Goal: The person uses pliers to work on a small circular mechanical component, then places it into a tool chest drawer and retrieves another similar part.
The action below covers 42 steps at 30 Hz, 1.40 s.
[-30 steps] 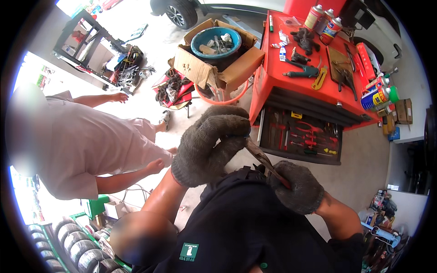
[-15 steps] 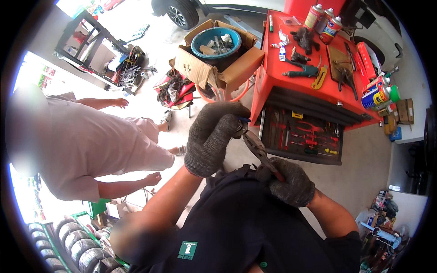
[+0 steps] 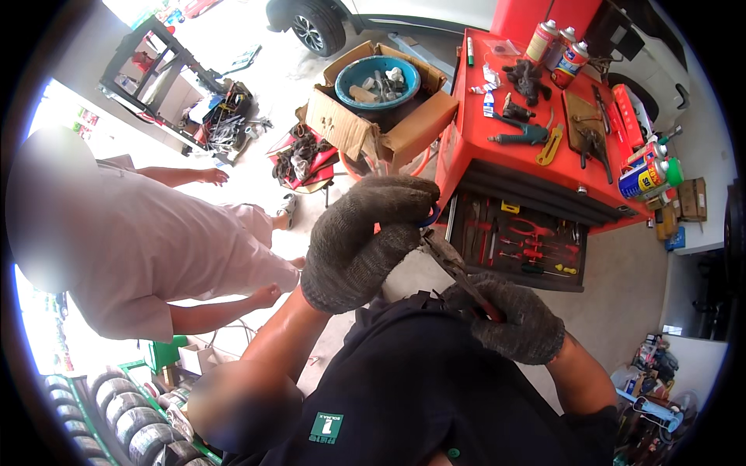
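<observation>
My left hand (image 3: 361,245), in a dark grey knit glove, is closed round a small part mostly hidden by the fingers. A curved blue edge (image 3: 430,217) of that part shows beside the fingertips, with a bit of red below. My right hand (image 3: 519,325), gloved alike, grips a pair of pliers (image 3: 452,266) by its reddish handles. The metal jaws point up and left and meet the part at my left fingertips; whether they bite on it I cannot tell. Both hands are held in front of my dark shirt.
A red tool cabinet (image 3: 486,74) stands ahead right, its drawer (image 3: 505,272) pulled out with several tools inside. Spray cans, a yellow cutter and a drill-like tool lie on top. A cardboard box (image 3: 338,120) holds a blue basin (image 3: 416,81). Another person (image 3: 186,241) stands at left.
My left hand has turned, bringing the blue edge into view and hiding the dark round piece seen before. The right hand and pliers have shifted slightly right and down.
</observation>
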Each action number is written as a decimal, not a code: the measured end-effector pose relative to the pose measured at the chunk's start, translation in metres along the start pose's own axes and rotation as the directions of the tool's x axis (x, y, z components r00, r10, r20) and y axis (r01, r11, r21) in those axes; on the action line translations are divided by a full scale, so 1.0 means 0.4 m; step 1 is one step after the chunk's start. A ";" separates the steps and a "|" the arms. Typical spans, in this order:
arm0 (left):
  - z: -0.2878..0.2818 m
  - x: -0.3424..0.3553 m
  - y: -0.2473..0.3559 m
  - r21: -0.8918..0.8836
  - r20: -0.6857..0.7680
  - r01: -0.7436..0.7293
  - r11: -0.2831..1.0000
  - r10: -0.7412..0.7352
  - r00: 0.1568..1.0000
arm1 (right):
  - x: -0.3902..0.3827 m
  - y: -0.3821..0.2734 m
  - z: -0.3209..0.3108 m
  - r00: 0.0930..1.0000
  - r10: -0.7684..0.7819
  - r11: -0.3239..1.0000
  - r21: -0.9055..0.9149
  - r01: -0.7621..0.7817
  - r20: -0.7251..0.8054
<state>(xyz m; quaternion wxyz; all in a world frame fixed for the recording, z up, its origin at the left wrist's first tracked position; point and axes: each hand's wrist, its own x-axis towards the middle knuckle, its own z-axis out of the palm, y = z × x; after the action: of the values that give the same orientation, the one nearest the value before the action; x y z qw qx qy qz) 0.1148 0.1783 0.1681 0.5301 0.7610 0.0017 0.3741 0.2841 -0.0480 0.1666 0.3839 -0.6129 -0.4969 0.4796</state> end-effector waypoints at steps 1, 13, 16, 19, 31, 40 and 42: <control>-0.003 0.002 0.002 0.032 0.007 -0.007 0.999 0.007 1.000 | 0.001 0.001 0.003 1.000 0.003 1.000 -0.008 -0.003 -0.009; 0.024 0.009 -0.020 0.154 0.026 -0.015 0.988 0.011 1.000 | 0.018 0.026 0.050 0.981 -0.095 0.973 -0.225 0.055 -0.170; 0.045 -0.007 -0.073 0.201 -0.032 -0.020 0.979 0.027 0.999 | 0.020 0.053 0.055 0.983 -0.075 0.968 -0.249 0.031 -0.170; 0.076 -0.018 -0.087 0.038 -0.121 0.084 0.996 -0.079 0.989 | 0.014 0.072 0.051 0.977 -0.120 0.955 -0.289 0.065 -0.178; 0.057 0.043 -0.022 -0.642 -0.234 0.358 0.678 -0.618 0.751 | 0.000 0.065 0.016 0.947 0.140 0.924 0.381 -0.021 -0.288; 0.047 0.039 0.047 -0.802 -0.009 0.466 0.375 -0.787 0.617 | 0.004 0.037 0.013 0.914 0.107 0.876 0.472 0.100 -0.392; 0.049 0.040 0.059 -0.797 -0.003 0.478 0.369 -0.794 0.607 | 0.002 0.037 0.009 0.909 0.081 0.907 0.409 0.103 -0.408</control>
<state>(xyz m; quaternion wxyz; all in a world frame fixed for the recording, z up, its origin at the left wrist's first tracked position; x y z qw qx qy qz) 0.1282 0.1587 0.1931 0.8766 0.3253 0.2591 0.2422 0.2842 -0.0504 0.1516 0.6068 -0.6002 -0.2919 0.4317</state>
